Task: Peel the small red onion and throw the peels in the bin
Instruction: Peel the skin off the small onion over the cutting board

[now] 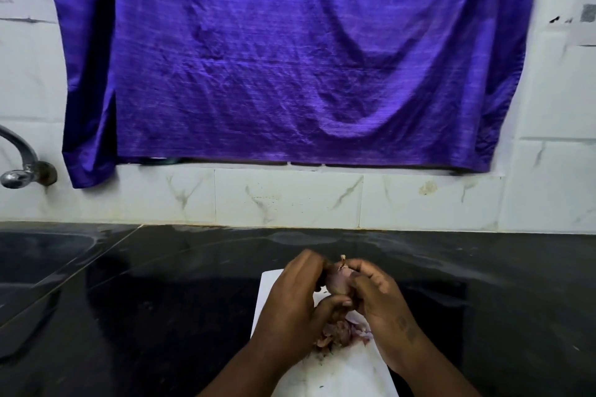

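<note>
A small red onion (338, 282) is held between both hands above a white cutting board (342, 371) on the black counter. My left hand (295, 303) grips its left side, thumb curled underneath. My right hand (379, 300) pinches the onion's right side near its dry tip, which sticks up between the fingers. A pile of pinkish onion peels (342, 333) lies on the board just below the hands. No bin is in view.
The black stone counter (161, 316) spreads to both sides. A sink (35, 255) and a metal tap (22, 164) sit at the far left. A purple cloth (290, 58) hangs on the white tiled wall behind.
</note>
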Tool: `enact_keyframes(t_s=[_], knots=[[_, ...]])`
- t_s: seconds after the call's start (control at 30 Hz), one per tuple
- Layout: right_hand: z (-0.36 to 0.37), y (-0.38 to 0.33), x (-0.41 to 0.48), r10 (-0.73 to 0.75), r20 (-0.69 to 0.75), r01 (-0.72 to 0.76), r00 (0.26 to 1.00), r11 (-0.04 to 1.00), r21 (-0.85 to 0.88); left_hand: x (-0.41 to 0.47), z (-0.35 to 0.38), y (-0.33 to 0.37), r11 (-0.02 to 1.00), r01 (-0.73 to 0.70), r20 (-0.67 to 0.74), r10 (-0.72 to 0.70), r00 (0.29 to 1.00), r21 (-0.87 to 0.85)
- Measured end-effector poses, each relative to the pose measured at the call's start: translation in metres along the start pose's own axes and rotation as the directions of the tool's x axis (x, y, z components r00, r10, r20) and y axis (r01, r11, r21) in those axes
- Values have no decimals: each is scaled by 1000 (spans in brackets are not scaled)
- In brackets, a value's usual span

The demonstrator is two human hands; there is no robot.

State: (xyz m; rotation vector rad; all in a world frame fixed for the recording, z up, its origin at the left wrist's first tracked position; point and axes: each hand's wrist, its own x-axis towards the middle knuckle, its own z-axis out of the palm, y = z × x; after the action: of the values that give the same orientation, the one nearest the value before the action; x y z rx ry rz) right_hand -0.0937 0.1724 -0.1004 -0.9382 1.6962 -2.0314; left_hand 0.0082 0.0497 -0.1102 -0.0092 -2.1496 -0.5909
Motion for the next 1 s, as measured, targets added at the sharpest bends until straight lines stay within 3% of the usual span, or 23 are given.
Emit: enact_keyframes(t_s=[0.3, 0.57, 0.77, 0.9, 1.0], knots=[[-1, 3, 3, 64, -44, -52, 997, 968, 247, 0, 0, 2, 999, -31, 11, 30, 999, 22], [-2, 2, 4, 42, -4, -38, 999, 939, 341, -1, 2, 2, 998, -53, -28, 52, 998, -38], [-6, 1, 3, 32, 10, -34, 999, 954, 297, 1, 0, 1, 995, -98, -53, 97, 994, -33], [-8, 3, 4, 13, 16, -17, 1000, 951, 308, 1, -1, 2, 991, -120, -57, 124, 991, 65], [-8, 2, 3, 14, 21, -20, 1000, 954, 298, 2, -2, 2, 995, -83, -35, 81, 996, -47]])
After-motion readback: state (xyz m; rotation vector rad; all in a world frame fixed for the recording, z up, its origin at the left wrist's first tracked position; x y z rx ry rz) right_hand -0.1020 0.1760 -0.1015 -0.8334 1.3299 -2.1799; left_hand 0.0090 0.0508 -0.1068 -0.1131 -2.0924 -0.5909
